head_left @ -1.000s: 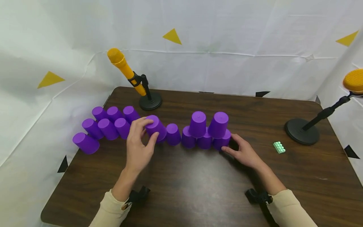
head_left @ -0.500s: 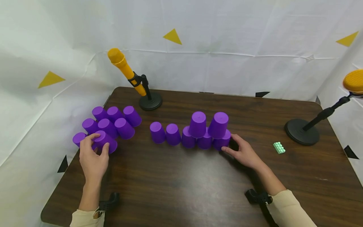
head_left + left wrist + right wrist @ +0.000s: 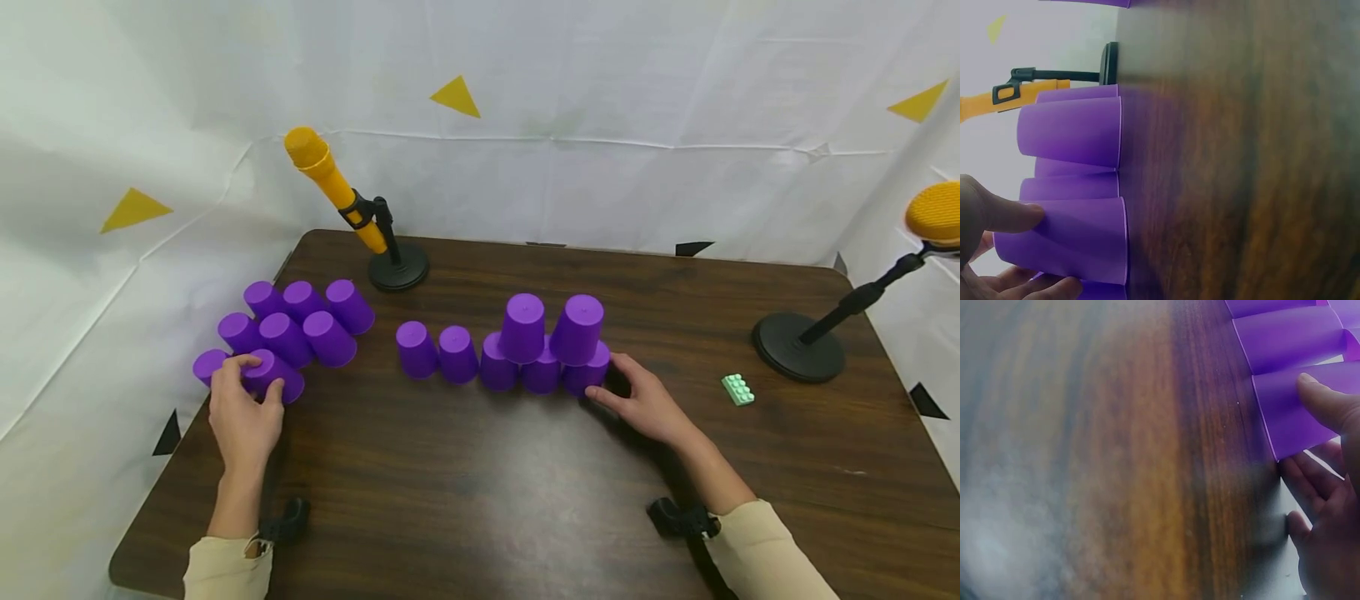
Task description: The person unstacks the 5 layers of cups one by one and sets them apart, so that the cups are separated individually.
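Observation:
My left hand [image 3: 243, 417] grips an upside-down purple cup [image 3: 281, 379] at the near right corner of the left-hand cup group [image 3: 330, 342]. In the left wrist view, thumb and fingers lie on opposite sides of this cup [image 3: 1079, 240], its rim down at the table surface. My right hand [image 3: 648, 404] holds the rightmost bottom cup [image 3: 587, 375] of the row, thumb in front and fingers along its side, as the right wrist view also shows on that cup [image 3: 1291, 419]. Two upper cups [image 3: 522, 329] rest on three lower ones. Two single cups [image 3: 457, 357] continue the row leftward.
At the back left stands a yellow microphone [image 3: 330, 179] on a black stand [image 3: 397, 267]. Another yellow-headed microphone [image 3: 937, 212] leans from a round base [image 3: 798, 348] at the right. A mint toy brick [image 3: 738, 390] lies on the wooden table [image 3: 495, 500].
My left hand has carried a purple cup leftward from above the single cups and lowered it beside the left group. It has barely moved since half a second ago. My right hand has stayed put.

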Demonstrator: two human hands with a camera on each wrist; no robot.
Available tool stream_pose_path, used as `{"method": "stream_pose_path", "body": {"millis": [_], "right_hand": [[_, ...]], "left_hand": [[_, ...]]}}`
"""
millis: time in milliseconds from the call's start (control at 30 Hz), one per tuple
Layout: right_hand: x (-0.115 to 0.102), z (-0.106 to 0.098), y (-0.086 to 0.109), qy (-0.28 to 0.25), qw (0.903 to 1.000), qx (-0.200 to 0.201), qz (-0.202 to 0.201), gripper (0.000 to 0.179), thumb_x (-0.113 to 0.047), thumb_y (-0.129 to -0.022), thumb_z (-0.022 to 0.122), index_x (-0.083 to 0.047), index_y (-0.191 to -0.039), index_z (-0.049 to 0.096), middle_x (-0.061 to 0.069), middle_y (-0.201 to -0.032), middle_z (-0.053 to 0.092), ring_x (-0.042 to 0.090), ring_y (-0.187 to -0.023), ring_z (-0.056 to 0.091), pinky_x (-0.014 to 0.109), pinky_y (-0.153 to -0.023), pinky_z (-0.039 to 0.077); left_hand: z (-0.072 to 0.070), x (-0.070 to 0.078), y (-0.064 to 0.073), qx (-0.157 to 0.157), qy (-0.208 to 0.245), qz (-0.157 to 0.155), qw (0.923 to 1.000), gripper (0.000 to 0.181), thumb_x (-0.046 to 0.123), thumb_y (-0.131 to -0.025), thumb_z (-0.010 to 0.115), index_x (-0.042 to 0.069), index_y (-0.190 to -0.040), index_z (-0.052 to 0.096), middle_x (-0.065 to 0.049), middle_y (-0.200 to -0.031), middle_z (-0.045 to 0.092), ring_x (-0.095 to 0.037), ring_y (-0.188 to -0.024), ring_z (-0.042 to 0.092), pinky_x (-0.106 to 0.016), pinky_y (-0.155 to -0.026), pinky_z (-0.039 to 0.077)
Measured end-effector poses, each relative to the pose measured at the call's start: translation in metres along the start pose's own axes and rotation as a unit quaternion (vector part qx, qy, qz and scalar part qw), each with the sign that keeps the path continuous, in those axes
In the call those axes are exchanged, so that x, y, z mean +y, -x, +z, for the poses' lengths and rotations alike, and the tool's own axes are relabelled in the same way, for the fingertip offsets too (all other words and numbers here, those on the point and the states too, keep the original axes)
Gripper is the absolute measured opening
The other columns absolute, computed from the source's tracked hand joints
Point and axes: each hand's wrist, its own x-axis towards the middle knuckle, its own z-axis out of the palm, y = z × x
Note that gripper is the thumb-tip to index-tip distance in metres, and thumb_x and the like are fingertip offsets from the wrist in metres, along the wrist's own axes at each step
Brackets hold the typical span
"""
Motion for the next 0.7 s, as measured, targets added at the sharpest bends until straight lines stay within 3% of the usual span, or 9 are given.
{"method": "stream_pose_path", "body": {"millis": [267, 433, 567, 700], "right_hand": [[0.000, 0.000, 0.000, -0.001, 1.0000, -0.003, 0.005, 0.063, -0.032, -0.091, 0.071, -0.003, -0.141, 0.048, 0.019, -0.133, 0.056, 0.038, -0.128, 0.047, 0.059, -0.106, 0.033], [-0.001, 0.000, 0.000, -0.001, 1.0000, -0.005, 0.006, 0.063, -0.033, -0.091, 0.071, -0.003, -0.142, 0.047, 0.019, -0.134, 0.055, 0.038, -0.129, 0.046, 0.059, -0.106, 0.033], [-0.001, 0.000, 0.000, -0.002, 0.9999, -0.007, 0.009, 0.063, -0.033, -0.091, 0.071, -0.004, -0.142, 0.047, 0.019, -0.134, 0.055, 0.037, -0.129, 0.046, 0.059, -0.106, 0.032], [-0.001, -0.001, 0.000, -0.002, 1.0000, -0.006, 0.005, 0.063, -0.032, -0.091, 0.071, -0.003, -0.141, 0.048, 0.019, -0.134, 0.055, 0.037, -0.129, 0.046, 0.058, -0.106, 0.033]], "left_hand": [[-0.001, -0.001, -0.001, 0.005, 0.000, -0.003, 1.0000, 0.039, 0.001, -0.083, 0.074, 0.004, -0.118, 0.056, -0.021, -0.115, 0.055, -0.035, -0.103, 0.054, -0.049, -0.082, 0.046], [-0.009, 0.009, -0.001, 0.023, -0.004, 0.005, 0.9997, 0.038, 0.001, -0.082, 0.074, 0.002, -0.116, 0.057, -0.020, -0.114, 0.055, -0.032, -0.104, 0.056, -0.045, -0.082, 0.050], [-0.016, 0.029, -0.004, 0.061, 0.000, 0.054, 0.9967, 0.035, 0.001, -0.081, 0.074, 0.001, -0.112, 0.058, -0.021, -0.112, 0.055, -0.031, -0.105, 0.056, -0.038, -0.081, 0.048], [-0.018, 0.061, -0.003, 0.086, 0.032, 0.115, 0.9892, 0.032, 0.002, -0.080, 0.076, 0.002, -0.109, 0.062, -0.014, -0.118, 0.059, -0.028, -0.111, 0.054, -0.040, -0.080, 0.047]]}}
